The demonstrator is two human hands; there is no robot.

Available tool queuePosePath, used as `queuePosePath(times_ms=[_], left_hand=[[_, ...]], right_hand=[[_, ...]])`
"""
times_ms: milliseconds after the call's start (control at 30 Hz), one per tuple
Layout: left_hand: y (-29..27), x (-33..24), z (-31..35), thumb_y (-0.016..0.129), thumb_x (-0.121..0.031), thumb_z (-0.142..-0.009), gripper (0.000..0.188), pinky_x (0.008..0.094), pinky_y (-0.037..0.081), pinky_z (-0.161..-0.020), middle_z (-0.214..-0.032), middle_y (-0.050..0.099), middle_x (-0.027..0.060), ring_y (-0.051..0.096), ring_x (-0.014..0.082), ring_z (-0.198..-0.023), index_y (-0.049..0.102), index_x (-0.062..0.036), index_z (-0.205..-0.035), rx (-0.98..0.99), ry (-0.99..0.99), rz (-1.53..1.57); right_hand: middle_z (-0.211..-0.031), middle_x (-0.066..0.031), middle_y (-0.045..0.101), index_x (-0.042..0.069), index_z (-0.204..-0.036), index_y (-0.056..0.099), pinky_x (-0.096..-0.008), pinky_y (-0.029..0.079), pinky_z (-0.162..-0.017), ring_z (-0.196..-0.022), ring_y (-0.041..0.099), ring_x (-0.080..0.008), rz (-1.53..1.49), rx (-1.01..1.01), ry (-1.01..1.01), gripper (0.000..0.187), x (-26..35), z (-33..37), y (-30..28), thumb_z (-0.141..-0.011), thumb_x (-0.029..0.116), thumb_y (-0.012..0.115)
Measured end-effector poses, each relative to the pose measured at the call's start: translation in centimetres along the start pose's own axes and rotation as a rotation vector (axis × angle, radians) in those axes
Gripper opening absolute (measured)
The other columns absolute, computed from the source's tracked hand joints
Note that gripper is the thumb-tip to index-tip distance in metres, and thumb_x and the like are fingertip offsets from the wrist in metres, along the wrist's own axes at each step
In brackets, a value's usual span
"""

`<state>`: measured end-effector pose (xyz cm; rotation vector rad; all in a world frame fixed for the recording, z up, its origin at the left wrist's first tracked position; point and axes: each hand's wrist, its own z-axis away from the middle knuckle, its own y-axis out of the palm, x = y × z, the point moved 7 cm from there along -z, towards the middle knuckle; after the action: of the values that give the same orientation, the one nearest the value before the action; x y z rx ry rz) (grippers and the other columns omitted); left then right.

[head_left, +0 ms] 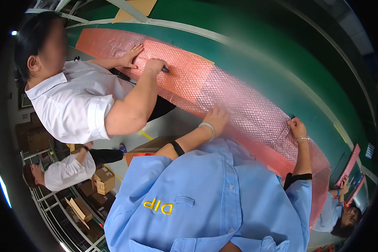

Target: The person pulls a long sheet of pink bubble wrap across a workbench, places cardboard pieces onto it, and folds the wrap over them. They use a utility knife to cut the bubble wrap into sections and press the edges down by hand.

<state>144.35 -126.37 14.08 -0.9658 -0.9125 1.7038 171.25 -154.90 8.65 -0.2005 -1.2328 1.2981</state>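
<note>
A long sheet of pink bubble wrap (248, 105) lies along the green table (256, 54). My left hand (217, 121) rests on its near edge, fingers stretched out over the wrap and a little blurred. Farther right, my right hand (297, 127) is closed in a pinch at the far edge of the sheet, where the wrap is puckered. A small dark spot shows by those fingertips; I cannot make out what it is. On the left, a co-worker's hand (156, 65) grips a dark-handled tool (165, 69) over the wrap, while their other hand (132, 56) presses the sheet flat.
The co-worker in a white shirt (80, 92) stands close at my left. Another person (71, 170) is behind, near cardboard boxes (104, 180) and a metal rack (50, 210). At the far right, someone (329, 214) handles a pink strip (348, 166). White frame bars (189, 27) run along the table.
</note>
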Motion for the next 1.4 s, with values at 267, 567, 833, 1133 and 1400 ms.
queuePosePath(times_ms=[267, 567, 833, 1133, 1400], left_hand=[[0.7, -1.2, 0.1, 0.050, -0.016, -0.080, 0.055, 0.0515, 0.029, -0.103, -0.140, 0.027, 0.0222, 0.026, 0.0456, -0.129, 0.036, -0.0025, -0.132, -0.083, 0.043, -0.094], [2.7, -7.6, -1.0, 0.044, -0.012, -0.082, 0.046, 0.0491, 0.030, -0.104, -0.136, 0.034, 0.0266, 0.034, 0.0439, -0.125, 0.044, 0.0030, -0.126, -0.181, 0.291, -0.036], [2.2, -10.8, -2.8, 0.059, -0.019, -0.075, 0.060, 0.0496, 0.034, -0.099, -0.132, 0.038, 0.0225, 0.038, 0.0447, -0.117, 0.040, -0.0003, -0.128, -0.112, 0.233, -0.109], [1.7, -11.2, -5.1, 0.061, -0.017, -0.077, 0.057, 0.0492, 0.036, -0.094, -0.128, 0.038, 0.0213, 0.040, 0.0438, -0.110, 0.039, -0.0040, -0.128, -0.074, 0.150, -0.094], [-0.3, -9.6, -7.4, 0.060, -0.019, -0.078, 0.031, 0.0483, 0.040, -0.086, -0.107, 0.050, 0.0183, 0.046, 0.0399, -0.099, 0.053, -0.0022, -0.103, -0.149, 0.057, -0.005]], right_hand=[[-0.065, -0.0046, 0.056, 0.006, -0.078, 0.057, -0.0318, 0.043, -0.060, -0.060, 0.051, -0.0167, 0.015, -0.021, 0.038, 0.024, -0.4, 0.5, -0.6, -0.076, 0.025, 0.070], [-0.085, -0.0123, 0.065, 0.009, -0.094, 0.062, -0.0391, 0.047, -0.072, -0.080, 0.062, -0.0279, 0.127, 0.031, -0.005, 0.038, 1.1, 0.6, -0.9, -0.080, 0.044, 0.061], [-0.100, -0.0154, 0.065, 0.011, -0.099, 0.062, -0.0418, 0.047, -0.083, -0.096, 0.061, -0.0323, 0.096, 0.045, -0.077, 0.037, 1.6, 1.6, 0.5, -0.080, 0.042, 0.060], [-0.094, -0.0142, 0.065, 0.013, -0.103, 0.060, -0.0430, 0.048, -0.078, -0.089, 0.062, -0.0314, 0.361, 0.081, 0.070, 0.034, -9.1, 10.6, -10.8, -0.076, 0.035, 0.059], [-0.095, -0.0162, 0.064, 0.011, -0.095, 0.063, -0.0424, 0.048, -0.077, -0.091, 0.060, -0.0341, 0.091, -0.272, 0.227, 0.025, -18.8, 12.5, -16.8, -0.083, 0.031, 0.054]])
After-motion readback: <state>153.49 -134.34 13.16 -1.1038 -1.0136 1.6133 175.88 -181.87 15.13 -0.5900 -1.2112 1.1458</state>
